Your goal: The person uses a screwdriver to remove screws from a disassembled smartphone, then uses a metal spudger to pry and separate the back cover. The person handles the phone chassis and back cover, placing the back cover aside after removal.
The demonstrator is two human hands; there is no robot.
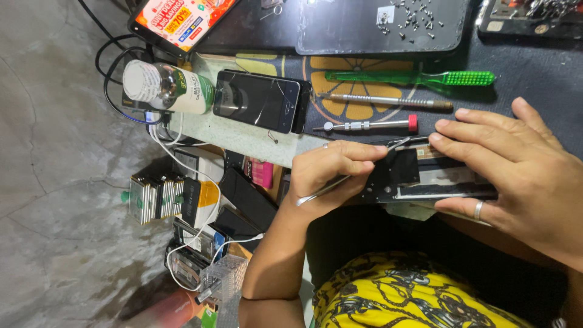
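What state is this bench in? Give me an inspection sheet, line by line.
Surface: patterned mat on a low work board.
Job's things: opened phone, back off, insides showing; tweezers tipped at its top edge.
Clutter: cracked phone, white bottle, green brush, two screwdrivers, loose screws, boxed parts.
Grippers: left hand pinches the tweezers; right hand grips the opened phone, ring on thumb.
Cables: white cable loops through the parts; black cable coils by the bottle.
Surroundings: grey concrete floor; lit tablet.
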